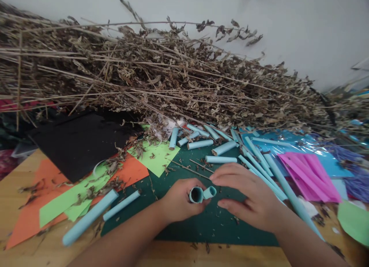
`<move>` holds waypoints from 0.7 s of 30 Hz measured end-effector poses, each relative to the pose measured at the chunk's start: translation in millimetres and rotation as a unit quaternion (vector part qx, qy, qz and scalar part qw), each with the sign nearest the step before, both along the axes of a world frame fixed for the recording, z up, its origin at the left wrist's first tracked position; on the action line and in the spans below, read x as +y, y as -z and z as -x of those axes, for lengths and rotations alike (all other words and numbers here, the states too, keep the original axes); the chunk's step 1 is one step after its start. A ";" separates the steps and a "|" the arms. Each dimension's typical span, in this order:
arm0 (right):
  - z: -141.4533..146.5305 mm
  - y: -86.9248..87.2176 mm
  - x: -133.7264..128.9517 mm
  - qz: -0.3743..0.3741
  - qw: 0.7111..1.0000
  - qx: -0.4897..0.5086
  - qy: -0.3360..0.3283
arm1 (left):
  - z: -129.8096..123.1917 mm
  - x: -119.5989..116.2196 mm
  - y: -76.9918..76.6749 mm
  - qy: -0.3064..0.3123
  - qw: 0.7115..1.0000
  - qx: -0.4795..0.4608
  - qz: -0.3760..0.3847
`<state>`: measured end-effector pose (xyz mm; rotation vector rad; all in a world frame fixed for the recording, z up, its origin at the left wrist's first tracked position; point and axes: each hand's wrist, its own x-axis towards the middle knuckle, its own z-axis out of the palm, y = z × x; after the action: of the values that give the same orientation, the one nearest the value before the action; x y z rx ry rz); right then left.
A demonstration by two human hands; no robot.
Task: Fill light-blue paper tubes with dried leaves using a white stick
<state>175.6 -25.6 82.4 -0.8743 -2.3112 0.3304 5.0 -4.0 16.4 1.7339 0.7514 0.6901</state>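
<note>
two light-blue tubes are held above the dark green mat (184,235), open ends up: a wider tube (196,195) and, against its side, a narrower tube (209,193). the left hand (179,199), over the middle of the mat, is wrapped around the wider tube; whether its fingertips also pinch the narrower tube, i cannot tell. the right hand (253,197), over the mat's right half, is released, thumb and fingers parted just beside the narrower tube.

along the mat's far edge lies a cluster of short tubes (200,144), and across its right side run several long tubes (285,178). to the right of the mat are folded pink sheets (309,178), partly over a shiny blue film (331,159). at the mat's left edge a thin tube (121,205) rests, with a thick tube (90,217) on the tabletop (173,255) beside it. farther left of the mat, a black sheet (77,144) overlaps orange paper (25,221). beyond the mat, dried stems (173,74) are heaped along the wall.
</note>
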 end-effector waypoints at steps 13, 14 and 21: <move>-1.9 56.3 -1.3 0.190 0.974 -0.036 0.120 | 5.4 7.8 -11.0 -0.120 0.964 -0.172 0.161; 1.5 60.5 -0.7 0.224 0.965 -0.059 0.120 | 6.4 10.0 -12.6 -0.135 0.947 -0.219 0.195; 26.6 60.1 -4.6 0.298 0.946 -0.077 0.100 | 8.5 19.1 -16.5 -0.229 0.853 -0.337 0.328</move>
<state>149.0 -30.2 22.3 -1.4599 -2.2597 0.9294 -3.4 15.1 32.9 0.6053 0.7698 1.1237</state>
